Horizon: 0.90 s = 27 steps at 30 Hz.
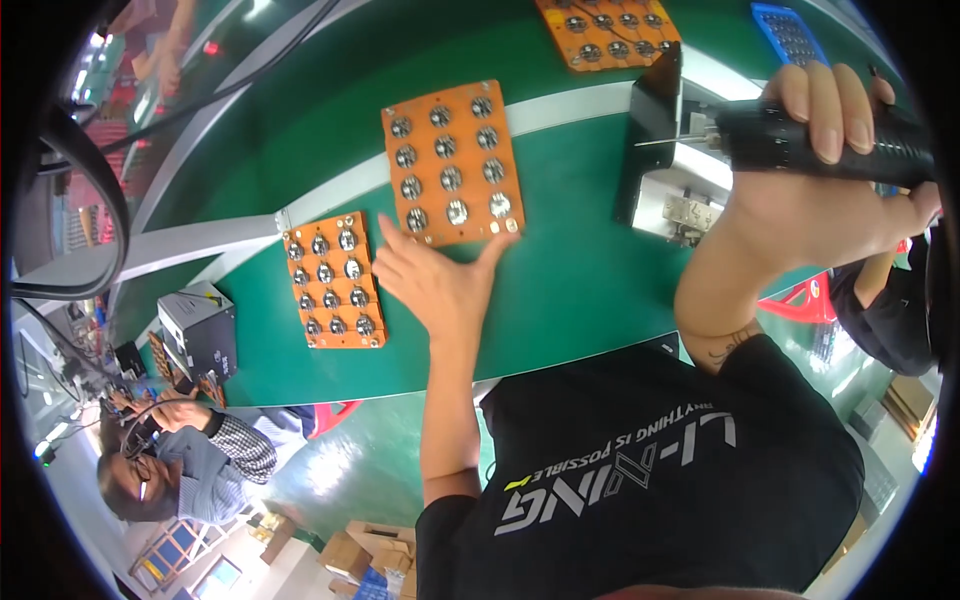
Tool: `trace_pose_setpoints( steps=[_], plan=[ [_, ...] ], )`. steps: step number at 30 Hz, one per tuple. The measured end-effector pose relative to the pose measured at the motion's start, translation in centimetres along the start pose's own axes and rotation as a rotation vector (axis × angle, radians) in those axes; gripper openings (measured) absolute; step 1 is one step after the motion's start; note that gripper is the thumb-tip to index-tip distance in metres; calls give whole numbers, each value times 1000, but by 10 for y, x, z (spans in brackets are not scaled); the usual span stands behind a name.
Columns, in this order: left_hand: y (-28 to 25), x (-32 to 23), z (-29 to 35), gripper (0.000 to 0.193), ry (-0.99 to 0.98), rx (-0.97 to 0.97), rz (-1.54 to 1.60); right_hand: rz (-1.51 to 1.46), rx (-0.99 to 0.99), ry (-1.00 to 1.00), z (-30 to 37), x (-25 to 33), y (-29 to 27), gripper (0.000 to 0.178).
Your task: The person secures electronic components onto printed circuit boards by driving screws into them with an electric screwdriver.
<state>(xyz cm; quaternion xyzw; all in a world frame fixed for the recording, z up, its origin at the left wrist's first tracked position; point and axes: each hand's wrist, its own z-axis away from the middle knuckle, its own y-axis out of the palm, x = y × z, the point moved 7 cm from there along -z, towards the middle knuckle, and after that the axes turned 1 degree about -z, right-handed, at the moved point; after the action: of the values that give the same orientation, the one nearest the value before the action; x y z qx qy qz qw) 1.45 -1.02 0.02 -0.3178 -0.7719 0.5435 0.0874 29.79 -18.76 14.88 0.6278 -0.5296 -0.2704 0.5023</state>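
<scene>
Landmark = centre orange board (467, 150), lying on green tabletop (565, 285); carries 12 round metal parts, 4 rows of 3. Left hand (440, 288) at the centre board's lower edge: thumb and fingers spread apart, thumb at lower right corner, index finger at lower left corner, nothing pinched between them. Firm contact or light, cannot tell. Right hand (812, 198) well right of the centre board, fingers wrapped around black power screwdriver (745, 135); thumb mostly hidden, can't tell its placement. Bit (672, 141) points left toward the centre board, well apart from it.

Left of the centre board, slightly lower: 2nd orange board (343, 284), also 12 metal parts, just beside left hand's fingers. Above and right of the centre board: 3rd orange board (582, 38), partly cut off by picture edge. Right of the centre board: black and silver fixture (640, 190), bit seen against its dark panel. Far upper right of the centre board: blue tray (790, 38). Far lower left of it: dark box (210, 340), and below that a co-worker (220, 475), seated.
</scene>
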Motion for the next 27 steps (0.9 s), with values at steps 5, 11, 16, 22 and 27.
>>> trace_pose_setpoints(
  steps=[5, 11, 16, 22, 27],
  plan=[
    [39, -8, -77, 141, -36, -39, 30, 139, 238, 34, -8, 13, 4, 71],
    [81, 17, -148, 137, -237, -1, 74, 107, 389, -27, -2, -5, 30, 77],
    [50, 24, -127, 129, -152, 62, 175, 74, 360, -37, -5, 4, 24, 73],
    [-49, 84, -66, 144, -141, 193, -43, -37, 116, -75, -9, 18, -3, 68],
    [-49, 170, -26, 163, -407, 512, -178, -45, 122, -47, -4, 13, -2, 71]
  ],
)
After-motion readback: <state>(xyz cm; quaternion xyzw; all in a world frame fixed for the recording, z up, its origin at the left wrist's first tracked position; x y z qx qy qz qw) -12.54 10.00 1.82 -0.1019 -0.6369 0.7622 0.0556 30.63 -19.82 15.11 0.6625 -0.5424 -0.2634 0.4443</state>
